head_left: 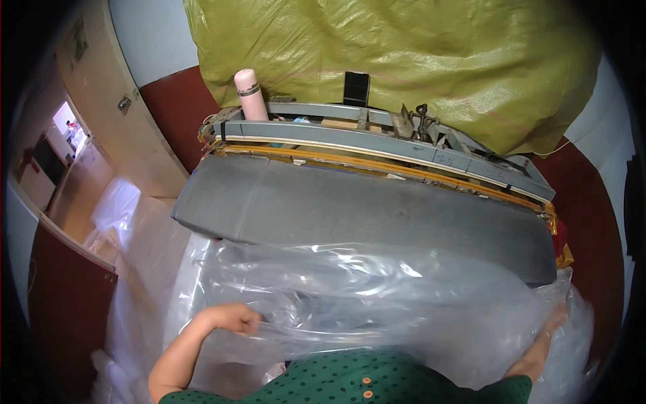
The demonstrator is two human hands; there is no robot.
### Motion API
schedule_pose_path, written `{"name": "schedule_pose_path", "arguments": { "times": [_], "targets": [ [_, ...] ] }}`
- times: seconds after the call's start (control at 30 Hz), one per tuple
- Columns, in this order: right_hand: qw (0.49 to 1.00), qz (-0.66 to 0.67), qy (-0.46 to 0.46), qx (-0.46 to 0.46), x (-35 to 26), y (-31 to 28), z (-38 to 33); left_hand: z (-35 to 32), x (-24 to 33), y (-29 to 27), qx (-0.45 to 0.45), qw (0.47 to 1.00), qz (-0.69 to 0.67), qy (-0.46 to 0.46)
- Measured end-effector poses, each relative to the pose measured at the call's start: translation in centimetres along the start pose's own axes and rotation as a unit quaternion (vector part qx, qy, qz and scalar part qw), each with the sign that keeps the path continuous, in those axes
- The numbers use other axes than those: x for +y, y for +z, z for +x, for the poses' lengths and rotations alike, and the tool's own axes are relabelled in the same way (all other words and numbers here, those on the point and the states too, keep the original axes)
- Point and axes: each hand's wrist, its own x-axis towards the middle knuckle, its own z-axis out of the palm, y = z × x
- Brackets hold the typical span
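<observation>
no readable text, labels or numbers. faint dark marks (pixel 449 161), seemingly hand-drawn, stood on the front face of the grey metal beam (pixel 323 133), right of its middle, with thin upright lines (pixel 470 165) near them; all too small and blurred to make out as letters or digits.

Clear plastic sheeting (pixel 377 296), wrinkled, glossy, spread wide.

A long, smooth grey bench (pixel 363 205) spans the view. Clear plastic sheeting (pixel 383 269) overlaps its near edge, reaching the near right corner. A grey metal frame (pixel 377 145) borders its far edge, with a pink bottle (pixel 253 101) near the far left corner.
</observation>
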Motion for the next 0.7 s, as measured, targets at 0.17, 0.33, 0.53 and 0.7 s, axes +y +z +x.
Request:
{"name": "schedule_pose_path", "arguments": {
  "times": [0.17,0.33,0.53,0.7],
  "targets": [
    [0.97,0.018,0.233,-0.068,-0.8,-4.0,-6.2,-13.2,-14.3,-2.7,0.108,0.933,0.096,-0.329],
    [0.97,-0.079,0.01,-0.228,-0.4,4.2,2.4,-21.7,-11.7,-20.2,0.733,0.645,0.087,-0.198],
    [0.968,0.216,0.121,-0.034,-10.8,11.2,7.6,-9.8,2.9,-30.2,0.926,0.342,0.148,0.059],
    [0.996,-0.002,0.046,-0.07,-15.4,15.7,5.9,5.2,-10.5,-26.1,0.633,0.762,0.021,-0.135]
  ]
}}
